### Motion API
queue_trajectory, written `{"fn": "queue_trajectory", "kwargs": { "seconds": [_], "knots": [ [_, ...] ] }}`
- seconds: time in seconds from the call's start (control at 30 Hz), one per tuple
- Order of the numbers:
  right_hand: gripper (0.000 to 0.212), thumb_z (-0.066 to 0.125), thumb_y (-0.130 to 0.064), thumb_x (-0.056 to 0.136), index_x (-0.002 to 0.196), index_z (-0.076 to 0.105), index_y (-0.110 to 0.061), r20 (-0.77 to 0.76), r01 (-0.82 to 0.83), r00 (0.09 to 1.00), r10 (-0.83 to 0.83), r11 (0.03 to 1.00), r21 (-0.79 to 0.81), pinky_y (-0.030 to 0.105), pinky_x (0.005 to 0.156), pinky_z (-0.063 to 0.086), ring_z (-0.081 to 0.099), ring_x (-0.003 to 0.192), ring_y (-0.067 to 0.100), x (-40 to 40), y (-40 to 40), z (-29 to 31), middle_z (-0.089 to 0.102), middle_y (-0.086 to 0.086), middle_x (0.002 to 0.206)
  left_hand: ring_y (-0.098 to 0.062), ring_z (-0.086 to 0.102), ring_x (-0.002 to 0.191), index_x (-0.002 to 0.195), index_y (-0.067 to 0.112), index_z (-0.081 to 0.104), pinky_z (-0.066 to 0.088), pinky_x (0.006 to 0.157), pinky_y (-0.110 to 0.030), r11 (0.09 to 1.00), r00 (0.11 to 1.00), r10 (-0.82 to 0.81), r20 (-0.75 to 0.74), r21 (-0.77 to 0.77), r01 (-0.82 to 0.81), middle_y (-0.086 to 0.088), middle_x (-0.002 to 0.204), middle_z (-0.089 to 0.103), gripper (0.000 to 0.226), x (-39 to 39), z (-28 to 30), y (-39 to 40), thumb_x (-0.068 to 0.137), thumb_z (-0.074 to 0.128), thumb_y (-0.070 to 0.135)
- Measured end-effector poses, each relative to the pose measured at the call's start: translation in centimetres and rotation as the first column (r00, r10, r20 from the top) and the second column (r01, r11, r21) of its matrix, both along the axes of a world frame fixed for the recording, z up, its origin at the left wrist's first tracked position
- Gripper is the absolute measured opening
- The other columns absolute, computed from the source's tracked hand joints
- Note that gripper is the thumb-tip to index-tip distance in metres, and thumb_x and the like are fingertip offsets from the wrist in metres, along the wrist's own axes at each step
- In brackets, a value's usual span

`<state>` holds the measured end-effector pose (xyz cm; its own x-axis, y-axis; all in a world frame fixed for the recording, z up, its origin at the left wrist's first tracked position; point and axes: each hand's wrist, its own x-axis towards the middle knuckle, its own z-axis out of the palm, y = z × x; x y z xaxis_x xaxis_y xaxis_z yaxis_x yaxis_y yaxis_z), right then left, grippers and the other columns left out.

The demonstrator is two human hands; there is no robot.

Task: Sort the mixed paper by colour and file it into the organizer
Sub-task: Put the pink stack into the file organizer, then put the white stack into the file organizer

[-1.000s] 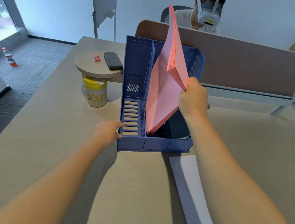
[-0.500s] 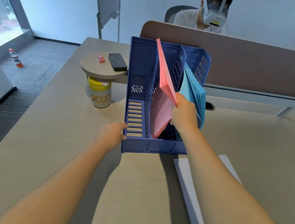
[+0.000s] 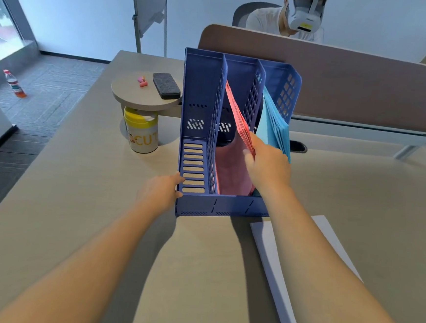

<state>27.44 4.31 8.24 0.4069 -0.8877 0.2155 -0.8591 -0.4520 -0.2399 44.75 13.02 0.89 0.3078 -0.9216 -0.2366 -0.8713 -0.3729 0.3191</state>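
Observation:
A blue three-slot organizer [image 3: 202,84] stands on the desk ahead of me. Its left slot holds nothing. A stack of pink paper [image 3: 231,170] leans in the middle slot, and my right hand [image 3: 268,163] grips its near upper edge. Light blue paper [image 3: 276,125] leans in the right slot, partly behind my right hand. My left hand [image 3: 160,191] holds the organizer's front left corner. A stack of white paper [image 3: 285,264] lies flat on the desk in front of the organizer, partly under my right forearm.
A round shelf [image 3: 135,95] left of the organizer carries a black eraser [image 3: 166,85] and small pink bits. A yellow-lidded canister [image 3: 140,132] stands beneath it. A brown divider [image 3: 353,83] runs behind the organizer, with a seated person beyond it.
My right hand has lowered the pink stack from above the organizer down into the middle slot. The left hand has stayed on the front left corner.

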Motion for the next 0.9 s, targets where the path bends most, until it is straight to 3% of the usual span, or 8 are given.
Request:
{"fn": "queue_trajectory", "kwargs": {
  "seconds": [0.1, 0.27, 0.47, 0.6, 0.7, 0.9],
  "knots": [
    [0.037, 0.044, -0.027, 0.097, 0.132, 0.049, -0.019, 0.105, -0.071, 0.992, 0.070, 0.997, 0.012, 0.032, 0.080, 0.045, 0.058, 0.101, 0.028, -0.4, 0.8, 0.4, 0.062, 0.010, 0.112, -0.026, 0.044, 0.130, 0.142, 0.019, 0.036, 0.039, 0.102, -0.038, 1.000, 1.000, -0.021, -0.016, -0.014, 0.021, 0.003, 0.155, 0.025, 0.045, -0.3, 0.0, 0.5, 0.098, 0.043, 0.019],
    [0.028, 0.047, -0.021, 0.095, 0.117, 0.062, -0.011, 0.228, 0.010, 0.973, -0.021, 0.999, 0.050, 0.030, 0.081, 0.046, 0.059, 0.100, 0.025, -3.0, 3.2, 0.3, 0.065, 0.006, 0.116, -0.026, 0.041, 0.131, 0.138, 0.013, 0.041, 0.035, 0.105, -0.035, 0.989, 0.989, 0.036, -0.147, -0.140, -0.057, -0.006, 0.146, 0.040, 0.042, -1.7, 0.9, 2.3, 0.096, 0.045, 0.016],
    [0.026, 0.041, -0.018, 0.094, 0.106, 0.062, -0.008, 0.059, 0.258, 0.958, -0.279, 0.936, 0.240, 0.031, 0.072, 0.042, 0.055, 0.091, 0.029, -9.2, 6.6, -2.3, 0.066, 0.012, 0.106, -0.028, 0.048, 0.123, 0.132, 0.009, 0.049, 0.038, 0.101, -0.036, 0.980, 0.966, 0.047, -0.255, -0.177, -0.094, -0.011, 0.138, 0.047, 0.039, -5.9, 0.3, 4.4, 0.094, 0.049, 0.016],
    [0.031, 0.042, -0.019, 0.095, 0.119, 0.058, -0.009, -0.023, 0.349, 0.932, -0.362, 0.877, 0.329, 0.028, 0.078, 0.041, 0.055, 0.107, 0.031, -14.0, 7.5, -4.2, 0.062, 0.011, 0.120, -0.027, 0.047, 0.125, 0.134, 0.010, 0.046, 0.037, 0.103, -0.035, 0.995, 0.950, 0.036, -0.312, -0.079, -0.063, -0.009, 0.140, 0.047, 0.041, -9.8, -1.1, 5.1, 0.094, 0.050, 0.018],
    [0.034, 0.044, -0.019, 0.095, 0.127, 0.054, -0.009, -0.049, 0.361, 0.928, -0.370, 0.859, 0.362, 0.030, 0.090, 0.042, 0.052, 0.117, 0.029, -17.3, 7.3, -5.8, 0.056, 0.010, 0.130, -0.026, 0.045, 0.128, 0.136, 0.009, 0.041, 0.035, 0.104, -0.034, 0.998, 0.927, 0.052, -0.372, -0.011, -0.061, -0.009, 0.141, 0.045, 0.044, -13.5, -2.2, 5.2, 0.094, 0.050, 0.020],
    [0.039, 0.048, -0.022, 0.093, 0.128, 0.048, -0.006, -0.198, 0.356, 0.933, -0.299, 0.838, 0.414, 0.036, 0.095, 0.040, 0.046, 0.121, 0.031, -23.8, 5.6, -9.8, 0.046, 0.013, 0.132, -0.025, 0.048, 0.125, 0.135, 0.005, 0.041, 0.039, 0.098, -0.031, 0.974, 0.868, 0.227, -0.441, 0.098, -0.205, -0.010, 0.137, 0.049, 0.045, -21.3, -5.0, 5.4, 0.094, 0.051, 0.019]
  ]
}}
